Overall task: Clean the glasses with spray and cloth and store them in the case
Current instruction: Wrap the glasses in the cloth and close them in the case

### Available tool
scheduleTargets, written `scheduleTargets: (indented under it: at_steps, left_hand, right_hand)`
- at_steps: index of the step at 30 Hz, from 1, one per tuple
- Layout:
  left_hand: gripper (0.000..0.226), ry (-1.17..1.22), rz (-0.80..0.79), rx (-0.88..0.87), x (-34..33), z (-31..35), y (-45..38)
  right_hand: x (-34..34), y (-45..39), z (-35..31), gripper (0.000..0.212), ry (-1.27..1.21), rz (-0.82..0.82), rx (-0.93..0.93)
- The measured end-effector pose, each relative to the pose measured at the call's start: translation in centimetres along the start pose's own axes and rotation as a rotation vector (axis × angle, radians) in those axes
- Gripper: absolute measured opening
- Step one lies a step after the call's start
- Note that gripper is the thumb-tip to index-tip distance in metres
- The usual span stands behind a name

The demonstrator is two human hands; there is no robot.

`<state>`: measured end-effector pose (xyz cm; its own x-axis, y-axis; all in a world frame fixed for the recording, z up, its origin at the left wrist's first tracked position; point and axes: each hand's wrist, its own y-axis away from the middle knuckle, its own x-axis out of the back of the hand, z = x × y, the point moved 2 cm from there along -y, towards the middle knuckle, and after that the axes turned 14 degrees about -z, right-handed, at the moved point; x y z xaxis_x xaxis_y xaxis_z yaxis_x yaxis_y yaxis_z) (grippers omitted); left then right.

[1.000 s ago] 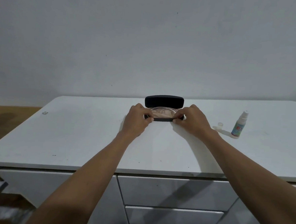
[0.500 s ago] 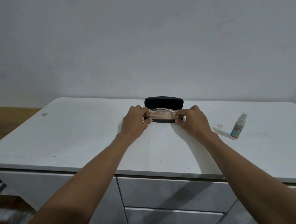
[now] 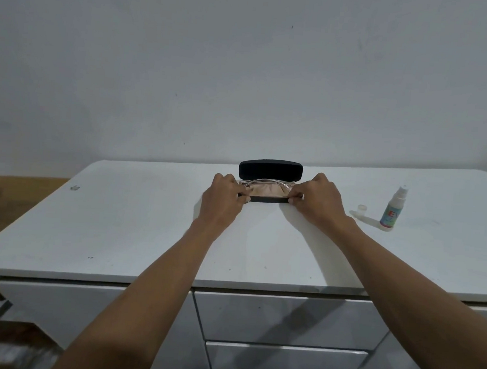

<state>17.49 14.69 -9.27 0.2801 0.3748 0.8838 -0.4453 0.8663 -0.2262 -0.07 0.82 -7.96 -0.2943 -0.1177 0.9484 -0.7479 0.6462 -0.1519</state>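
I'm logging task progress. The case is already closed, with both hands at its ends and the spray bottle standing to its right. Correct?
Not quite. In the head view the case is open, its lid upright. The left hand and right hand do hold its ends, and the spray bottle stands to its right.

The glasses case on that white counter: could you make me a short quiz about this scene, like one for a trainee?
1. True or false: the lid of the glasses case is shut.
2. What lies inside the case? A) only a spray bottle B) a beige cloth with thin glasses C) nothing
3. Fill in: the small clear cap stands on the counter just to the ___ of the spray bottle, as the person sees it.

Key
1. False: the lid stands up, open, while the left hand and right hand hold the ends of the case.
2. B
3. left
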Motion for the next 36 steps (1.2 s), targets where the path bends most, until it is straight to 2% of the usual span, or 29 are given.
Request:
scheduleTargets:
  at_steps: [8,15,19,22,24,26,28,30,33,36]
  left_hand:
    - [0.022,0.058,-0.005,0.036,-0.1,-0.5,0.7]
    - [0.027,0.046,-0.075,-0.011,0.6,-0.8,0.5]
    - [0.026,0.072,0.054,-0.045,1.2,-1.0,0.4]
    - [0.02,0.208,0.187,-0.006,1.6,-1.0,-0.8]
    - [0.025,0.314,0.204,0.042,1.8,-0.9,-2.1]
    - [0.039,0.45,0.132,0.11,1.8,-0.5,-3.5]
    - [0.046,0.583,0.027,0.17,1.8,-0.4,-4.5]
    - [0.042,0.636,-0.061,0.184,1.5,-0.5,-5.2]
    - [0.03,0.71,-0.082,0.176,0.9,-1.7,-6.2]
    - [0.027,0.826,-0.131,0.164,0.9,-2.4,-6.3]
  right_hand:
    - [-0.1,0.4,-0.4,0.025,0.052,0.026,-0.025]
    - [0.0,-0.1,0.4,0.023,-0.118,0.005,-0.029]
    - [0.7,-0.4,0.7,0.017,-0.25,0.15,-0.024]
    - [1.4,-1.2,0.6,0.029,-0.373,0.246,-0.076]
    - [1.6,-2.1,0.7,0.046,-0.496,0.195,-0.113]
    - [1.7,-3.0,0.9,0.058,-0.626,0.063,-0.146]
    - [1.6,-3.7,1.0,0.061,-0.683,-0.062,-0.167]
    - [1.4,-4.1,1.1,0.054,-0.708,-0.118,-0.15]
    - [1.1,-4.6,1.3,0.036,-0.735,-0.109,-0.13]
    - [0.9,-5.1,2.0,0.026,-0.722,-0.092,-0.128]
